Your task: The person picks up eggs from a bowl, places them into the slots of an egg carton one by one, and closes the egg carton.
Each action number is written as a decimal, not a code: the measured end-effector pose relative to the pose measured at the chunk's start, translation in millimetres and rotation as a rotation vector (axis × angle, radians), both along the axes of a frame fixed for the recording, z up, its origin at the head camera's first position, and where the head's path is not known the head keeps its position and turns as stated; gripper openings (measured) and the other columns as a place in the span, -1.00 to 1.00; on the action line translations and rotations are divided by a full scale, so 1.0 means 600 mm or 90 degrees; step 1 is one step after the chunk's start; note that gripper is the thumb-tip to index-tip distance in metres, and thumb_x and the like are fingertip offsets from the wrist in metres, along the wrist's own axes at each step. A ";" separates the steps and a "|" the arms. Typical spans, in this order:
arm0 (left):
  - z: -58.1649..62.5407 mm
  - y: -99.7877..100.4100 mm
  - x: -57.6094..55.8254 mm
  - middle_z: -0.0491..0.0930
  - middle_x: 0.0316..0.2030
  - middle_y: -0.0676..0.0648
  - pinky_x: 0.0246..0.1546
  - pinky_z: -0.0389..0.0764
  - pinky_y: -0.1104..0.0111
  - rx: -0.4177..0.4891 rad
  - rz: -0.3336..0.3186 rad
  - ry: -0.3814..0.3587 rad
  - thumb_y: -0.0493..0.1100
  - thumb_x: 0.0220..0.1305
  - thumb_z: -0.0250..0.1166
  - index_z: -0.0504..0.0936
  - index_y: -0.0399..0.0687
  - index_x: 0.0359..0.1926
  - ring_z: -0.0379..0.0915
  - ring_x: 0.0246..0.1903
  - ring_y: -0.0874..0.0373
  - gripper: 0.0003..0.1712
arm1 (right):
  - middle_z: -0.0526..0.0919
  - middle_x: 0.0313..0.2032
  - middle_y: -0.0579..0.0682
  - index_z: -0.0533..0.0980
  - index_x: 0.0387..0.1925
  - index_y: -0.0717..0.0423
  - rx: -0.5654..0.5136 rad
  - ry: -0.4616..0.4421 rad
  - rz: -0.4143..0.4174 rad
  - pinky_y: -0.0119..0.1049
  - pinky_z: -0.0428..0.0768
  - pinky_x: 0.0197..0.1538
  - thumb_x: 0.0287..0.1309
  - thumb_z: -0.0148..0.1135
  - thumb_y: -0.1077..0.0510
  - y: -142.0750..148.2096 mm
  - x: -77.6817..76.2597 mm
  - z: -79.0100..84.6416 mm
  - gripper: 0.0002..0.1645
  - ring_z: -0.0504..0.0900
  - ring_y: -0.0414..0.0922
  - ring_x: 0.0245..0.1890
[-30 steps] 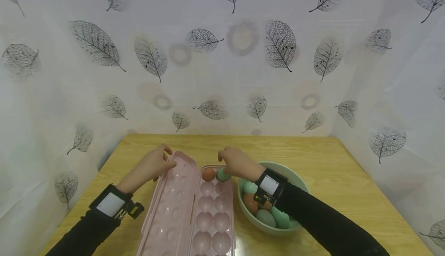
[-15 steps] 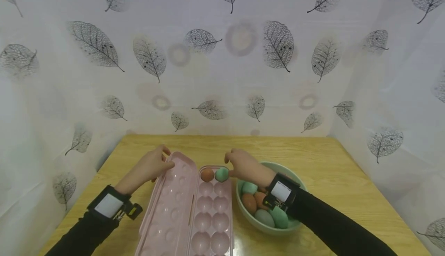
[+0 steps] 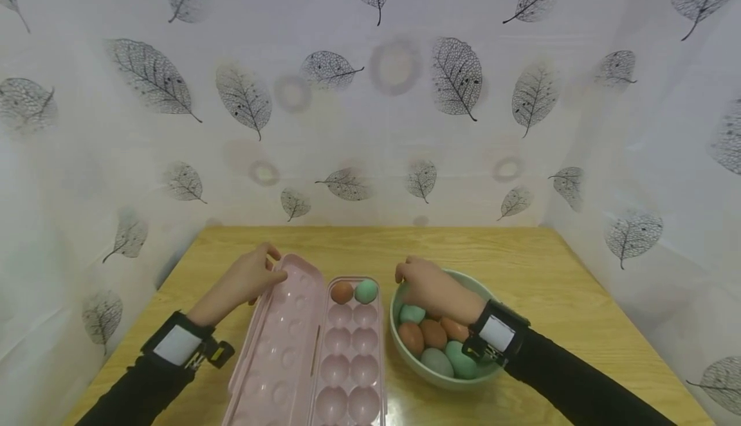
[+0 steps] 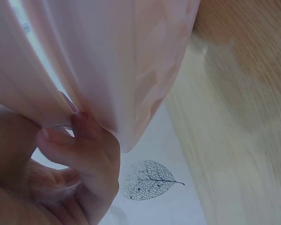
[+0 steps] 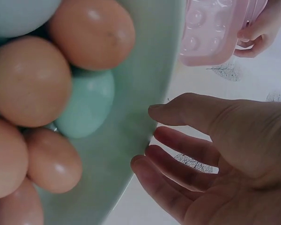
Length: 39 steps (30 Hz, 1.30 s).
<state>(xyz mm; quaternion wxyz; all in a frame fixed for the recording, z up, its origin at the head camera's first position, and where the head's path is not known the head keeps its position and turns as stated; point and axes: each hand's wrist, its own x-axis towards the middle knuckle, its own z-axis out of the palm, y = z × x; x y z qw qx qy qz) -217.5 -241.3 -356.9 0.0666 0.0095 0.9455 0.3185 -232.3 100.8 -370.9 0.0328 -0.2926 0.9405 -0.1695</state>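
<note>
A pink plastic egg box [image 3: 349, 342] lies with its lid [image 3: 283, 342] folded out to the left. My left hand [image 3: 246, 278] pinches the far edge of that lid, thumb and fingertips on the rim [image 4: 79, 117]. In the far row of the box sit a brown egg [image 3: 342, 292] and a green egg [image 3: 366, 291]. Over the far left rim of the pale green bowl [image 3: 399, 342] is my right hand [image 3: 437, 287]. In the right wrist view its relaxed fingers [image 5: 178, 110] hold nothing, close to the bowl wall. Brown eggs [image 3: 433, 334], green ones and a greyish one fill the bowl.
The wooden table [image 3: 556, 323] reaches back to a white curtain [image 3: 370, 123] printed with leaves, which also closes off both sides. The bowl stands just right of the egg box, with a narrow strip of table between them.
My right hand has let go of the green egg in the far right cup and moved right, over the bowl. The left hand keeps its grip on the lid.
</note>
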 end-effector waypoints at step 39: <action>-0.011 -0.010 -0.008 0.57 -0.08 -0.31 -0.71 0.43 0.43 -0.008 0.002 -0.003 -0.08 0.29 0.25 0.34 -0.31 0.26 0.37 -0.71 0.16 -0.38 | 0.57 -0.22 0.00 0.56 -0.30 0.08 0.087 -0.049 -0.019 -0.08 0.66 -0.11 -0.13 0.44 0.33 0.006 0.016 -0.047 -0.71 0.61 -0.05 -0.24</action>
